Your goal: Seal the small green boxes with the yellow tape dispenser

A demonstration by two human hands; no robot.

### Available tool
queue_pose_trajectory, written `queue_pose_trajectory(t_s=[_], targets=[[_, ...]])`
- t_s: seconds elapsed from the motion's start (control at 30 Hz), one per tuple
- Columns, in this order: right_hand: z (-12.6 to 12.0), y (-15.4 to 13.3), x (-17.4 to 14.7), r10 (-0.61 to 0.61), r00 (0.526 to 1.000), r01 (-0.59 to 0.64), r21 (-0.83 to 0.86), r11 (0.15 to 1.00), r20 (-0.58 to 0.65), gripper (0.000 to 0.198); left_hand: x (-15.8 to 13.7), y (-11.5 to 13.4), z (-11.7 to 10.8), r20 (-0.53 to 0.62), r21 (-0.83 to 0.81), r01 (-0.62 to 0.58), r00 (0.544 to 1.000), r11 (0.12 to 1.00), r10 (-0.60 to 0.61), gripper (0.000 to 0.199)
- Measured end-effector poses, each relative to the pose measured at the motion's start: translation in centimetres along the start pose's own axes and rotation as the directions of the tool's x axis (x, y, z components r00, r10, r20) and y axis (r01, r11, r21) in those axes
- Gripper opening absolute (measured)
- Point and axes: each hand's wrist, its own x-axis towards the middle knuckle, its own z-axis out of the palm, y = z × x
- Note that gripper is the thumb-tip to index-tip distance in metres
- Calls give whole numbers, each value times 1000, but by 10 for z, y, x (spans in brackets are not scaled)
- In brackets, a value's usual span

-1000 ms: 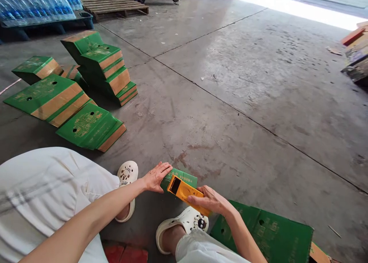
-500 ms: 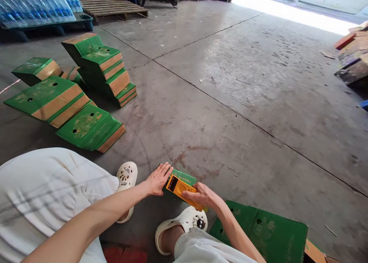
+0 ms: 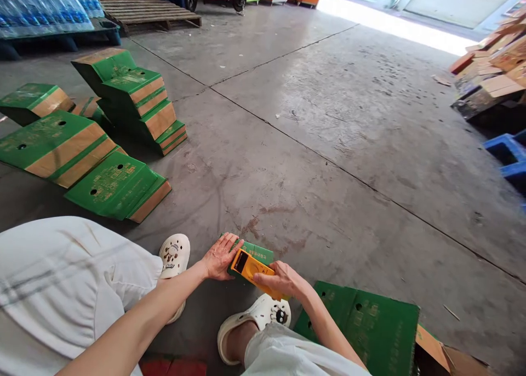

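yellow device (image 3: 251,268), dark-windowed, slants over a small green carton (image 3: 259,252) with pale print.

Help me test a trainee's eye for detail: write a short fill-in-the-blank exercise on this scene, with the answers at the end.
1. The right hand grips a yellow device, while the left hand touches a small printed piece coloured ____.
2. Bundled bottles stand in the picture's upper ____ corner.
3. In all, ____ pale shoes are in view.
4. The blue plastic object is cut off by the picture's ____ edge.

Missing words: green; left; two; right.
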Motion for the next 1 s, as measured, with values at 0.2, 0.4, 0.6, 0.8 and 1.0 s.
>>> queue_pose_trajectory(t_s=[0.2,0.4,0.6,0.8,1.0], targets=[[-3,4,-1,0,999,0,-2,1000,41,50,0,-2,-3,37,104,-23,999,994,20,124],[-8,-5,3,36,998,-31,-86,996,50,45,1,8,6,72,343,26,996,939,-54,145],[-9,-12,-12,58,996,-52,-88,995,66,51,-3,4,7,40,402,-63,998,914,51,130],[-34,0,-45,116,993,-106,-230,967,30,57,-6,2,2,35,384,-93,996,919,86,118],[-39,-4,-47,167,986,-160,-313,936,-2,59,3,19,-3,108,415,6,993,910,-56,139]])
